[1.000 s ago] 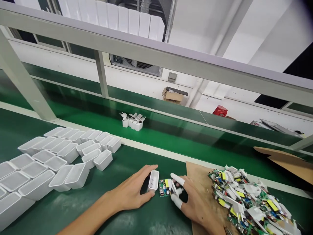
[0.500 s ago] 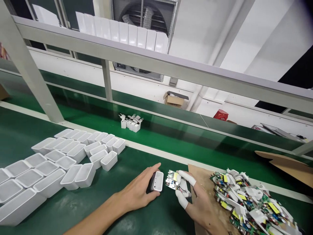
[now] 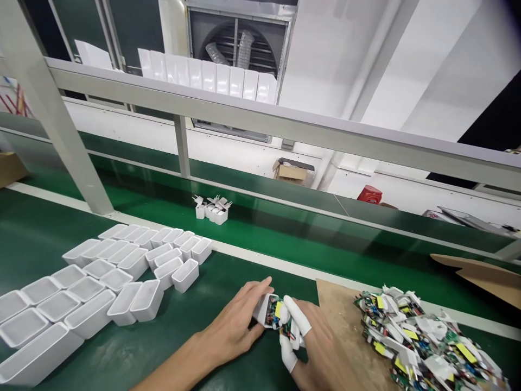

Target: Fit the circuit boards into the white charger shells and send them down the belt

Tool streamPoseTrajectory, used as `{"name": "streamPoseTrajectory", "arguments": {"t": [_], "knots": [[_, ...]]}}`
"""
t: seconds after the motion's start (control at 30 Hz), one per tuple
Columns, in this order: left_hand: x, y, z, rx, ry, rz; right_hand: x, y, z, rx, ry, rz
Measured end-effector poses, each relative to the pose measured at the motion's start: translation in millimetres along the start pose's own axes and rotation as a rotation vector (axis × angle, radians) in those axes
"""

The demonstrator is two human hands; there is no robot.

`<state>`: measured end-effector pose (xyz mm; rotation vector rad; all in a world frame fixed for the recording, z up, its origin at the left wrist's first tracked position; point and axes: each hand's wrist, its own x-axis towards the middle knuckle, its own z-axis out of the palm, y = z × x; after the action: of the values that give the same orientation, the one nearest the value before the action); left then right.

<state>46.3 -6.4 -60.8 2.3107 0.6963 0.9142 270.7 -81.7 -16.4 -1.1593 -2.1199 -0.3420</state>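
My left hand (image 3: 240, 315) grips a white plastic housing (image 3: 262, 310) between thumb and fingers, its open end turned to the right. My right hand (image 3: 309, 336), with white finger cots on thumb and finger, pinches a green circuit board (image 3: 273, 313) with a yellow component and a white plastic part at its right end. The board's left end meets the mouth of the housing; how far it reaches inside is hidden. To the right, a heap of similar circuit boards (image 3: 423, 336) lies on brown cardboard (image 3: 342, 320).
Rows of open white housings (image 3: 85, 288) stand on the green table at the left. Across the pale strip, on the green belt (image 3: 260, 239), is a small group of housings with plugs (image 3: 215, 212). A metal frame rail (image 3: 244, 111) crosses above, and a cardboard piece (image 3: 480, 277) lies far right.
My right hand has moved left, bringing the circuit board from a gap away up against the housing's open end. The housing has tilted a little in my left hand. The view has shifted slightly.
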Motion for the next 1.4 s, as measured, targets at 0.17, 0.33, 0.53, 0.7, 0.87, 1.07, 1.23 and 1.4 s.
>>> {"name": "streamPoseTrajectory", "arguments": {"t": [0.17, 0.33, 0.53, 0.7, 0.87, 1.07, 1.23, 1.4], "knots": [[1.5, 0.1, 1.2, -0.012, -0.030, -0.014, -2.2, -0.1, 1.9, -0.009, 0.015, 0.059], [1.9, 1.4, 1.5, -0.010, -0.045, -0.018, 4.5, -1.1, -5.4, -0.014, -0.034, 0.026], [3.8, 0.0, 2.5, 0.009, -0.042, -0.024, -1.5, 2.5, -3.0, 0.005, -0.127, 0.037], [4.2, -1.1, 3.9, 0.008, -0.058, -0.027, -7.7, 4.9, 0.5, 0.020, -0.149, 0.051], [3.0, -2.1, 5.4, -0.014, -0.060, -0.038, -10.9, 5.3, 0.3, 0.079, -0.182, 0.090], [4.5, -3.2, 8.2, -0.017, -0.037, -0.034, -17.3, 8.4, 3.7, 0.114, -0.188, 0.142], [5.1, -3.2, 9.2, -0.026, -0.052, -0.066, -19.7, 10.9, 5.9, 0.136, -0.171, 0.144], [5.2, -2.3, 9.7, -0.009, -0.062, -0.067, -18.7, 11.3, 5.4, 0.132, -0.168, 0.137]]}}
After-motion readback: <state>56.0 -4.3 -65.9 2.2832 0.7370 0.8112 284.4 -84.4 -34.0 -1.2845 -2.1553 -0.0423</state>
